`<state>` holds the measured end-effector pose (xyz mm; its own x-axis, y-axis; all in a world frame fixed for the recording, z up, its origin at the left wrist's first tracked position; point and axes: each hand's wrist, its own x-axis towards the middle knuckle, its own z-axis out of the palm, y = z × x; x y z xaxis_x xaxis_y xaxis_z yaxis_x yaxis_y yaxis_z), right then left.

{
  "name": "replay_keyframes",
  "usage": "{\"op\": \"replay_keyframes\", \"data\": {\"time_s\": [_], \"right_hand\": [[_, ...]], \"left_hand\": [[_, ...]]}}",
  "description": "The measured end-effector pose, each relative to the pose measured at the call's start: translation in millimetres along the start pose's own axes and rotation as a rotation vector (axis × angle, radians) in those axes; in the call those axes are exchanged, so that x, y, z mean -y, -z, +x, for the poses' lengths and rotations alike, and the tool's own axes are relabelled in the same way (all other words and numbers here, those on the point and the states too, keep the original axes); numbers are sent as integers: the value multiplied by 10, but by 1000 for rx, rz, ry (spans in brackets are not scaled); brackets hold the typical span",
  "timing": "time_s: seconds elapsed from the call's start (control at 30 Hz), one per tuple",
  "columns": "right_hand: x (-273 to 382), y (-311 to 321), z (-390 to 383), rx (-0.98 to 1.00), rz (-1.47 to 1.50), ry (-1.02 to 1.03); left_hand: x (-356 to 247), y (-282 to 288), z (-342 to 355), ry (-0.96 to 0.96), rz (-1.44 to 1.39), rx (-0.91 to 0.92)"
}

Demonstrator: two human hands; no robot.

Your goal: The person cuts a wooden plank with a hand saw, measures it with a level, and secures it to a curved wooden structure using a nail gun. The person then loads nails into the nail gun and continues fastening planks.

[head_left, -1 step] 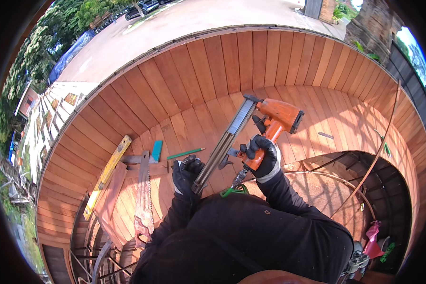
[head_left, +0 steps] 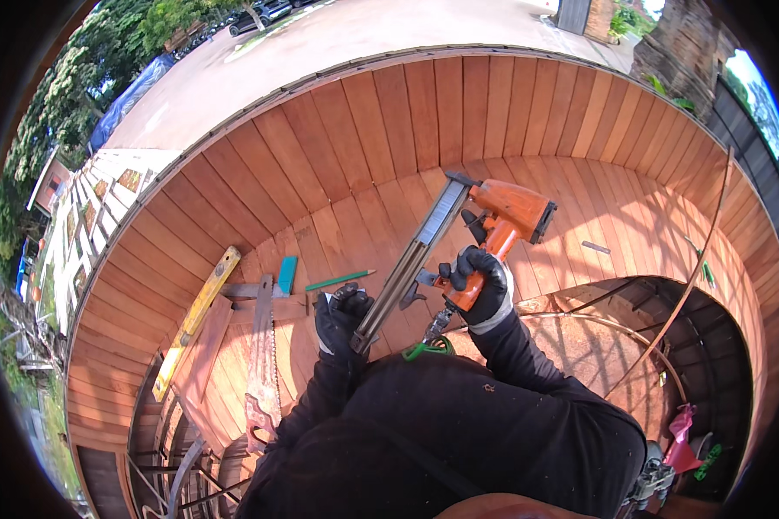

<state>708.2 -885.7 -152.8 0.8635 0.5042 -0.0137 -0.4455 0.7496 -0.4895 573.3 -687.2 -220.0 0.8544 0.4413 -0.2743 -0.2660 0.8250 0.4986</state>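
Observation:
An orange nail gun [head_left: 518,208] with a long grey magazine [head_left: 407,268] lies slantwise before my body. My right hand [head_left: 479,281], in a black glove, is wrapped round its orange handle. A strip of nails [head_left: 442,214] shows in the upper part of the magazine. Beside the magazine's lower end is my gloved left hand [head_left: 342,318], its fingers curled in; a small white bit shows at them, too little to name. Below the handle, a metal air fitting [head_left: 438,327] leads to a green hose [head_left: 430,348], partly hidden by my clothing.
Curved wooden planking [head_left: 389,112] rises around a plank seat. On the left lie a yellow spirit level [head_left: 197,320], a handsaw [head_left: 262,363], a teal-handled square [head_left: 287,275] and a green pencil [head_left: 341,280]. A thin curved strip [head_left: 691,277] leans at right over a dark opening.

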Motion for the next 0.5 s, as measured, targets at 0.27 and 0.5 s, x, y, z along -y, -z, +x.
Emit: {"op": "replay_keyframes", "data": {"time_s": [0.27, 0.5], "right_hand": [[8, 115, 45, 89, -17, -16], [30, 48, 11, 140, -111, 14]], "left_hand": [[1, -18, 51, -26, -39, -38], [16, -46, 46, -41, -60, -20]]}}
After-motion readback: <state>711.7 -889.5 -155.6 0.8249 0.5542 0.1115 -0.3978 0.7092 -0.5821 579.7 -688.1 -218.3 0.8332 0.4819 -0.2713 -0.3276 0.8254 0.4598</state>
